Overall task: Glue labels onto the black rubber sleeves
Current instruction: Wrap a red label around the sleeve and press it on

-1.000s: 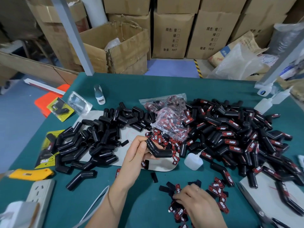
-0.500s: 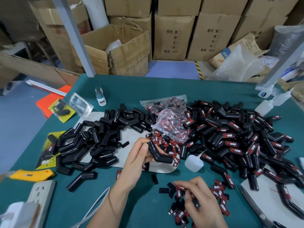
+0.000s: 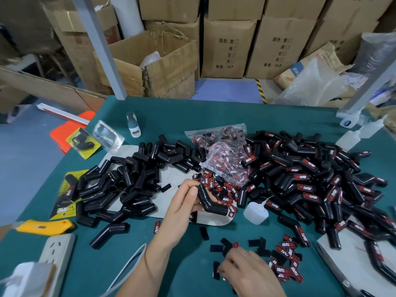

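From my remote seat I see my left hand [image 3: 182, 207] at centre frame, fingers and thumb curled round a bent black rubber sleeve [image 3: 211, 200] held just above the green felt surface [image 3: 171, 116]. My right hand [image 3: 249, 273], at the lower centre, has its fingers bent down into the scattered red-and-black printed labels [image 3: 286, 257]; whether it pinches one I cannot tell.

To the left of centre lies a heap of plain black sleeves [image 3: 132, 181], partly on a pale card sheet [image 3: 171, 174]. To the right spreads a larger heap of sleeves already bearing labels [image 3: 310, 179]. Between the two heaps, above my left hand, a clear plastic bag [image 3: 222, 155] holds more red labels, some spilled at its mouth. A small translucent squeeze bottle [image 3: 255, 212] stands just right of the held sleeve.

In the upper part of the frame, behind the surface, an open brown cardboard box [image 3: 154, 67] shows something pale inside, and closed cartons [image 3: 229, 46] are stacked beside it.
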Motion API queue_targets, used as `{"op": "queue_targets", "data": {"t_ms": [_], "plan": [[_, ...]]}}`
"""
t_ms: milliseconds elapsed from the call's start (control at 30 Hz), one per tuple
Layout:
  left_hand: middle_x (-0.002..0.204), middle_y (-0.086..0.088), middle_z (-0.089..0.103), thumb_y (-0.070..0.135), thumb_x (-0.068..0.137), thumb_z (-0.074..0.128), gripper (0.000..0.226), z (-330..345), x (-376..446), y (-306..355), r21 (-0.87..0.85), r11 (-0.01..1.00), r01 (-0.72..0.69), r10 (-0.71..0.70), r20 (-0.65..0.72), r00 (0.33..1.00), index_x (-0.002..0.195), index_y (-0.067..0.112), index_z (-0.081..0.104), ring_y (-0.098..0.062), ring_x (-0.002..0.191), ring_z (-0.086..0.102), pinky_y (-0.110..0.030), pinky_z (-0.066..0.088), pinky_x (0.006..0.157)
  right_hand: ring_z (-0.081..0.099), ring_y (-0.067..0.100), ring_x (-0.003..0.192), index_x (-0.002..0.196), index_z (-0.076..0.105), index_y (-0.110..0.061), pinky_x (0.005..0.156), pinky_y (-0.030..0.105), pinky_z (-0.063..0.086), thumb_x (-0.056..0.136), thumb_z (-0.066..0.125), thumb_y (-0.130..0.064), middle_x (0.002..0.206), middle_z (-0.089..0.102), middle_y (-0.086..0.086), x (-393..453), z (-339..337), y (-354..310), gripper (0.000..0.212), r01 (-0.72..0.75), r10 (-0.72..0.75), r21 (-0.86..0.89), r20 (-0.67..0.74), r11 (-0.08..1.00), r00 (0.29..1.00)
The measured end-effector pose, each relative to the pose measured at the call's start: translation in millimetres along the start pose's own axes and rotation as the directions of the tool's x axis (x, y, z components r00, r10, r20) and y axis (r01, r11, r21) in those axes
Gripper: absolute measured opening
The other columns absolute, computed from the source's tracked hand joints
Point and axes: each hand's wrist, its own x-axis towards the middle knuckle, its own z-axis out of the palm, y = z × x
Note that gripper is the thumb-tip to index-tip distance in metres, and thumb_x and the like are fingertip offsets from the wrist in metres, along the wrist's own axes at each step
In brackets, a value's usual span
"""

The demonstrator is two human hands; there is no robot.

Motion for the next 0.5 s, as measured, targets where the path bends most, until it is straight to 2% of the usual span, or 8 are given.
{"op": "queue_targets", "data": {"t_ms": [100, 167, 200, 267, 333, 400, 500], "plan": [[0.108, -0.016, 0.075, 0.055, 0.107, 0.050, 0.036, 0.5, -0.3, 1.6, -0.002, 1.000, -0.009, 0.009, -0.001, 1.000, 0.111, 0.022, 0.063, -0.037, 0.103, 0.072, -0.042, 0.058, 0.091, 0.064, 0.010, 0.067, 0.067, 0.069, -0.030, 0.062, 0.019, 0.054, 0.076, 0.076, -0.034, 0.072, 0.059, -0.011, 7.5, -3.2, -2.5, 0.013, -0.029, 0.029, 0.034, -0.002, 0.999, 1.000], [0.107, -0.015, 0.075, 0.056, 0.106, 0.050, 0.036, 0.6, -0.9, 1.8, -0.013, 1.000, -0.003, 0.003, -0.003, 1.000, 0.109, 0.023, 0.063, -0.036, 0.102, 0.072, -0.043, 0.058, 0.091, 0.062, 0.008, 0.070, 0.073, 0.064, -0.028, 0.064, 0.019, 0.052, 0.066, 0.084, -0.025, 0.080, 0.060, -0.012, 6.9, -2.6, -2.1, 0.021, -0.090, 0.085, 0.142, 0.040, 0.986, 0.996], [0.107, -0.016, 0.075, 0.054, 0.106, 0.050, 0.035, 0.6, -0.8, 1.6, -0.019, 1.000, -0.002, 0.002, -0.003, 1.000, 0.109, 0.022, 0.063, -0.037, 0.102, 0.072, -0.046, 0.058, 0.092, 0.060, 0.005, 0.072, 0.080, 0.059, -0.032, 0.065, 0.018, 0.051, 0.067, 0.080, -0.023, 0.087, 0.061, -0.014, 4.8, -3.3, -1.5, 0.026, -0.142, 0.128, 0.232, 0.075, 0.962, 0.989], [0.107, -0.019, 0.074, 0.050, 0.106, 0.049, 0.033, 0.3, -0.7, 0.3, -0.022, 1.000, 0.003, -0.003, -0.005, 1.000, 0.109, 0.020, 0.062, -0.045, 0.103, 0.070, -0.059, 0.056, 0.095, 0.061, 0.002, 0.080, 0.090, 0.045, -0.051, 0.073, 0.019, 0.051, 0.075, 0.062, -0.026, 0.099, 0.062, -0.019, 2.1, -6.9, -0.2, 0.033, -0.261, 0.233, 0.370, 0.119, 0.892, 0.965], [0.107, -0.020, 0.074, 0.047, 0.106, 0.047, 0.033, 0.2, -0.4, -1.4, -0.015, 1.000, 0.012, -0.012, -0.001, 1.000, 0.110, 0.018, 0.060, -0.049, 0.104, 0.068, -0.066, 0.052, 0.097, 0.063, 0.003, 0.092, 0.090, 0.037, -0.065, 0.081, 0.020, 0.050, 0.080, 0.053, -0.026, 0.106, 0.065, -0.020, 1.8, -5.2, 3.7, 0.043, -0.313, 0.263, 0.463, 0.172, 0.829, 0.949], [0.107, -0.020, 0.074, 0.046, 0.106, 0.047, 0.033, 0.4, -0.4, -2.8, -0.016, 1.000, 0.018, -0.018, -0.002, 1.000, 0.112, 0.017, 0.060, -0.049, 0.104, 0.068, -0.066, 0.052, 0.097, 0.062, 0.005, 0.094, 0.086, 0.037, -0.059, 0.084, 0.024, 0.050, 0.083, 0.052, -0.024, 0.107, 0.066, -0.017, 6.3, -4.3, 5.2, 0.038, -0.342, 0.268, 0.486, 0.218, 0.804, 0.939], [0.106, -0.018, 0.074, 0.047, 0.106, 0.047, 0.031, 0.6, -0.5, -0.9, -0.027, 1.000, 0.012, -0.013, -0.014, 1.000, 0.110, 0.019, 0.061, -0.042, 0.103, 0.071, -0.054, 0.057, 0.094, 0.061, 0.010, 0.090, 0.086, 0.031, -0.042, 0.085, 0.029, 0.051, 0.085, 0.054, -0.020, 0.103, 0.066, -0.010, 6.0, 9.7, 5.3, 0.032, -0.344, 0.262, 0.457, 0.234, 0.820, 0.936]]}}
